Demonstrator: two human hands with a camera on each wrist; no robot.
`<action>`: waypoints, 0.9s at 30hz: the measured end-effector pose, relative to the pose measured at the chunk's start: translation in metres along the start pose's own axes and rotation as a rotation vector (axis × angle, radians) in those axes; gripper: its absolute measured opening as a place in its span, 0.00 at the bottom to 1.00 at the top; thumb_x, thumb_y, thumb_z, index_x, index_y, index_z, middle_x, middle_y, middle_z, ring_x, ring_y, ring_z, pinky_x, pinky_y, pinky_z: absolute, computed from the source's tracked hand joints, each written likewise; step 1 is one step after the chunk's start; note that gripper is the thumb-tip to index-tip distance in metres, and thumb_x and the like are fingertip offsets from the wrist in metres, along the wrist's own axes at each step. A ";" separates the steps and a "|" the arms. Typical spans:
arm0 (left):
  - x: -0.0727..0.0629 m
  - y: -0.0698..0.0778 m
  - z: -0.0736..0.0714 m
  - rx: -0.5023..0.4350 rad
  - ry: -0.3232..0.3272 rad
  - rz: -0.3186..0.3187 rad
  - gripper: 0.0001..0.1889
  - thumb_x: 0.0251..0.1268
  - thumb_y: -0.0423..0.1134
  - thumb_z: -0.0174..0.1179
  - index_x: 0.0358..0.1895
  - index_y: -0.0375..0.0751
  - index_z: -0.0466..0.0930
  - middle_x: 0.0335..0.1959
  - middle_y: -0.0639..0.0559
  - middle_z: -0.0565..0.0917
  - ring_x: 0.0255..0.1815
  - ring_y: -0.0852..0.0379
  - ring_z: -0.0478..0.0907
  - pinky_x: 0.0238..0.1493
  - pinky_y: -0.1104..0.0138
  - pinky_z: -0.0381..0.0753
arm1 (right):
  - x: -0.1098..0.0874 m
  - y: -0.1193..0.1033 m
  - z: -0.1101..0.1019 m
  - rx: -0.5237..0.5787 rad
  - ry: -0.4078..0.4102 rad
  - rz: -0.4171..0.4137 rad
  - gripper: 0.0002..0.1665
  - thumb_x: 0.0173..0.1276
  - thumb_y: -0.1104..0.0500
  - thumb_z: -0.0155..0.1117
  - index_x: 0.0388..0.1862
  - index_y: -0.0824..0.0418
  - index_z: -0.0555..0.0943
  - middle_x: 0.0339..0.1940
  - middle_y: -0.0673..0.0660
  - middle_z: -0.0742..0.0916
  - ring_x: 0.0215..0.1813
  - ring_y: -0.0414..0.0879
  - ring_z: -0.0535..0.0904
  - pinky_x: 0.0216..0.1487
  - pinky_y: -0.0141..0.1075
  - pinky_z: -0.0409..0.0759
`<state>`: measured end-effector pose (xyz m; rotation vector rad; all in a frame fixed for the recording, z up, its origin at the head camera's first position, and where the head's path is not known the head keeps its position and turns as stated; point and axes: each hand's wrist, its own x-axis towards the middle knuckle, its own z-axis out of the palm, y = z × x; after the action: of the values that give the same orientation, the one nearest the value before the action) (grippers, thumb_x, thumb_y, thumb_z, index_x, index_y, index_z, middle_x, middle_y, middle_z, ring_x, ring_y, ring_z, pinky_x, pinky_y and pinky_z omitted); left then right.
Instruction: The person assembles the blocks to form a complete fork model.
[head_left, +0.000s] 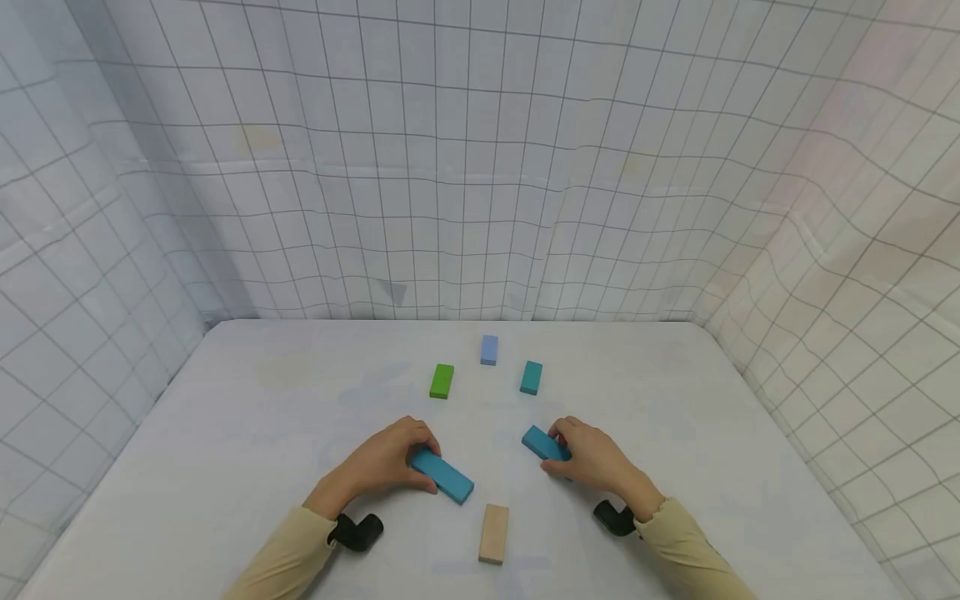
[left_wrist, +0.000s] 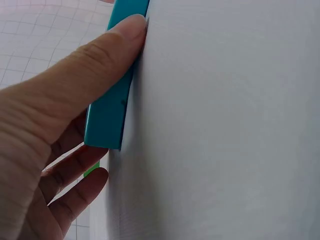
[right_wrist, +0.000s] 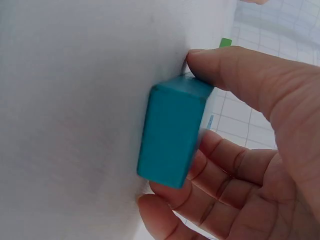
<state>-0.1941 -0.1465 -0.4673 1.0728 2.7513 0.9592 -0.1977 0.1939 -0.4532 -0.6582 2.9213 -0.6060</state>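
My left hand (head_left: 390, 458) holds a long blue block (head_left: 448, 478) by its far left end, thumb on the near side and fingers on the far side. In the left wrist view the thumb (left_wrist: 100, 60) lies along this block close over the white tabletop. To the right, my right hand (head_left: 596, 458) holds a second blue block (head_left: 541, 442) by its sides, partly hidden under the hand. The right wrist view shows that block's end face (right_wrist: 172, 135) between thumb and fingers. Both blocks slant, and a gap of tabletop separates them.
A plain wooden block (head_left: 493, 534) lies near the front, between the forearms. Farther back are a green block (head_left: 442, 381), a light blue block (head_left: 489, 350) and a teal block (head_left: 531, 377). Grid-patterned white cloth (head_left: 480, 208) hangs behind the white table (head_left: 262, 433) and along both sides.
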 end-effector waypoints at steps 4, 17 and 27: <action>-0.001 -0.001 0.001 0.006 0.020 0.011 0.20 0.43 0.56 0.74 0.38 0.52 0.79 0.36 0.66 0.75 0.40 0.63 0.70 0.45 0.64 0.73 | -0.001 -0.001 0.000 -0.015 0.011 -0.024 0.22 0.56 0.50 0.73 0.44 0.59 0.78 0.33 0.47 0.77 0.31 0.38 0.72 0.34 0.36 0.74; -0.001 0.004 0.006 0.103 0.206 -0.112 0.22 0.40 0.62 0.72 0.32 0.53 0.78 0.30 0.66 0.74 0.32 0.66 0.71 0.35 0.67 0.75 | -0.003 -0.002 0.002 -0.053 0.050 -0.076 0.19 0.56 0.53 0.74 0.42 0.59 0.79 0.32 0.47 0.77 0.31 0.39 0.72 0.33 0.36 0.74; 0.006 0.015 0.013 0.078 0.296 -0.211 0.21 0.42 0.60 0.73 0.32 0.53 0.77 0.24 0.65 0.71 0.25 0.65 0.67 0.28 0.69 0.70 | -0.004 -0.005 0.001 -0.078 0.107 -0.106 0.19 0.53 0.50 0.75 0.40 0.57 0.81 0.31 0.45 0.77 0.28 0.36 0.70 0.29 0.31 0.71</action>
<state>-0.1865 -0.1277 -0.4680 0.6748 3.0817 1.0634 -0.1922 0.1916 -0.4520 -0.8188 3.0378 -0.5569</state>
